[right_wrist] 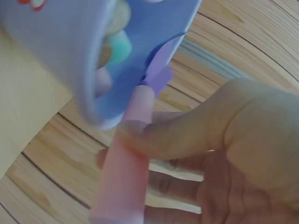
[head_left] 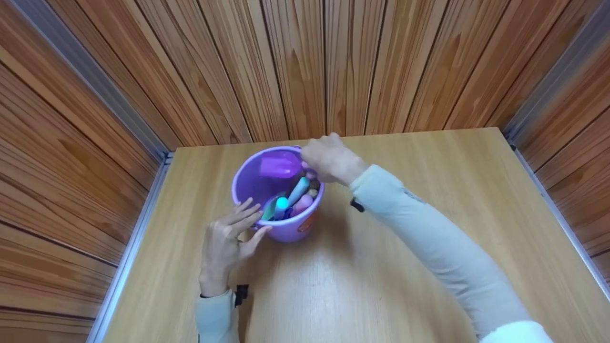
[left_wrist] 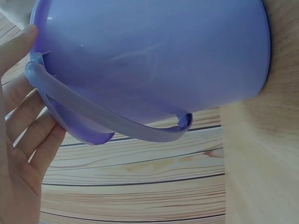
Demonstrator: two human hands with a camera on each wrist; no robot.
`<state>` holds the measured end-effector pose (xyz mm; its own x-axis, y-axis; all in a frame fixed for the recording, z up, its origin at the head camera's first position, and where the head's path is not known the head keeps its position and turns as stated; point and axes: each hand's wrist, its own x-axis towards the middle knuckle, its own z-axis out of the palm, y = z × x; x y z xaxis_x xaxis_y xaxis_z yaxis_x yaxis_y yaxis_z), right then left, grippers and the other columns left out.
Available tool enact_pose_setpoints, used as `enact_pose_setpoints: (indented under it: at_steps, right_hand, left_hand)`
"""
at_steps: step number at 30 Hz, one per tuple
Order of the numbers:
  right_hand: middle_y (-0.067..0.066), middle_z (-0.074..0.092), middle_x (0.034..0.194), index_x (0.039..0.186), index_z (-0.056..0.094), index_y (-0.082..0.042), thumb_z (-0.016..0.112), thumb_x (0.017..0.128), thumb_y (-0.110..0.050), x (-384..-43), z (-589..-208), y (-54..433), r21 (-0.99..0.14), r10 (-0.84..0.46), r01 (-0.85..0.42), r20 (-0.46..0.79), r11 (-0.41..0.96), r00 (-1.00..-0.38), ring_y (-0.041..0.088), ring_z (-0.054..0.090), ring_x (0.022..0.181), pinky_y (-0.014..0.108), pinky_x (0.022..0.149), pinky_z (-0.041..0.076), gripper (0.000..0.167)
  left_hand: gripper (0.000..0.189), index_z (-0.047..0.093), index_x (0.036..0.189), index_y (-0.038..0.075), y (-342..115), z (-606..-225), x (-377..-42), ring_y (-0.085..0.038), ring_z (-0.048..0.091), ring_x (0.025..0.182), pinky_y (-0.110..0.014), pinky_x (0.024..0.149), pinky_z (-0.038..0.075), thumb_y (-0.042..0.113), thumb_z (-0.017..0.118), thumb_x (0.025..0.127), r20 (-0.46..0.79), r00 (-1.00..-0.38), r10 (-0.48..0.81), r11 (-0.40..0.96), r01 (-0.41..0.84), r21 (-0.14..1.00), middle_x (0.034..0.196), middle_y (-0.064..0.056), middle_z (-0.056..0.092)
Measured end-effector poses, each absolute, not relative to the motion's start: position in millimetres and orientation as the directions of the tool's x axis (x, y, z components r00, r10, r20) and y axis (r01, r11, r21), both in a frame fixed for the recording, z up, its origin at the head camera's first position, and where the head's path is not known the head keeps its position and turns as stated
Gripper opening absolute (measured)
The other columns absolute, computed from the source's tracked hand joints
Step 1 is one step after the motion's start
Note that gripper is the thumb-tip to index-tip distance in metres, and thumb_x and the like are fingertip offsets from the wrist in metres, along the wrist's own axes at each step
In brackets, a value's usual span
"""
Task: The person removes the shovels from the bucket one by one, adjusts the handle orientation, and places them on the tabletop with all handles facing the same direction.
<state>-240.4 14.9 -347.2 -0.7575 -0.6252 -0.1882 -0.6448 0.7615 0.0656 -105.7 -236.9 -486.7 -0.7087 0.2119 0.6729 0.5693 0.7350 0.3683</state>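
A purple bucket (head_left: 283,234) stands upright on the wooden table, its lilac carrying handle (left_wrist: 103,114) hanging down the outside. My right hand (head_left: 329,159) is over the far right rim and grips the pink handle (right_wrist: 122,182) of a toy shovel. The shovel's purple scoop (head_left: 280,166) lies within the bucket's mouth. At the near left rim, my left hand (head_left: 229,238) touches the bucket with its fingers spread and fairly straight. Inside the bucket are a light blue stick-shaped piece (head_left: 299,190), a pink piece (head_left: 302,205) and several other small pieces, partly hidden.
The wooden table (head_left: 405,267) extends around the bucket on both sides and toward me. A wood-plank wall (head_left: 305,71) rises close behind the bucket. More plank panels with metal edge strips (head_left: 128,243) flank the table at left and right.
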Motion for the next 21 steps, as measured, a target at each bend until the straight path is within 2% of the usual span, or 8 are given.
enact_pose_setpoints:
  at_steps: [2, 7, 11, 16, 21]
  right_hand:
    - [0.007, 0.069, 0.094, 0.113, 0.073, -0.008, 0.065, 0.108, -0.027, -240, -351, 30, -0.024, -0.626, -0.631, -0.159, 0.775, -0.763, 0.024, 0.060, 0.081, 0.037, 0.075, 0.055, 0.021]
    - [0.011, 0.073, 0.098, 0.124, 0.075, -0.008, 0.071, 0.104, -0.021, -237, -358, 60, -0.195, -0.617, -0.592, -0.115, 0.782, -0.779, 0.024, 0.062, 0.076, 0.031, 0.058, 0.047, 0.024]
    - [0.011, 0.074, 0.102, 0.124, 0.074, -0.007, 0.072, 0.102, -0.013, -232, -362, 77, -0.294, -0.600, -0.550, -0.114, 0.782, -0.792, 0.024, 0.065, 0.078, 0.030, 0.059, 0.050, 0.023]
    - [0.010, 0.075, 0.106, 0.125, 0.073, -0.006, 0.076, 0.093, 0.001, -224, -370, 96, -0.455, -0.566, -0.471, -0.089, 0.755, -0.820, 0.025, 0.069, 0.083, 0.032, 0.067, 0.059, 0.033]
    - [0.009, 0.075, 0.112, 0.128, 0.073, -0.009, 0.080, 0.091, -0.002, -215, -383, 111, -0.605, -0.510, -0.351, -0.107, 0.715, -0.854, 0.025, 0.071, 0.085, 0.031, 0.065, 0.061, 0.038]
  left_hand:
    - [0.042, 0.081, 0.120, 0.011, -236, -487, -108, -0.025, 0.073, 0.123, -0.045, 0.101, 0.060, 0.032, 0.093, 0.086, 0.677, -0.700, 0.228, 0.733, 0.581, 0.354, 0.123, -0.007, 0.079]
    - [0.041, 0.082, 0.119, 0.011, -235, -488, -110, -0.026, 0.074, 0.121, -0.046, 0.100, 0.060, 0.032, 0.093, 0.086, 0.682, -0.696, 0.225, 0.731, 0.583, 0.353, 0.121, -0.008, 0.080]
    - [0.040, 0.081, 0.121, 0.013, -235, -490, -107, -0.026, 0.074, 0.122, -0.043, 0.100, 0.060, 0.032, 0.092, 0.087, 0.667, -0.714, 0.212, 0.723, 0.574, 0.384, 0.121, -0.006, 0.080]
    - [0.040, 0.082, 0.119, 0.013, -236, -490, -105, -0.029, 0.075, 0.120, -0.045, 0.098, 0.061, 0.029, 0.093, 0.085, 0.676, -0.709, 0.201, 0.717, 0.576, 0.392, 0.120, -0.006, 0.080]
    - [0.037, 0.084, 0.116, 0.013, -237, -485, -105, -0.026, 0.076, 0.119, -0.044, 0.099, 0.061, 0.033, 0.092, 0.086, 0.661, -0.722, 0.204, 0.727, 0.564, 0.392, 0.116, -0.005, 0.082]
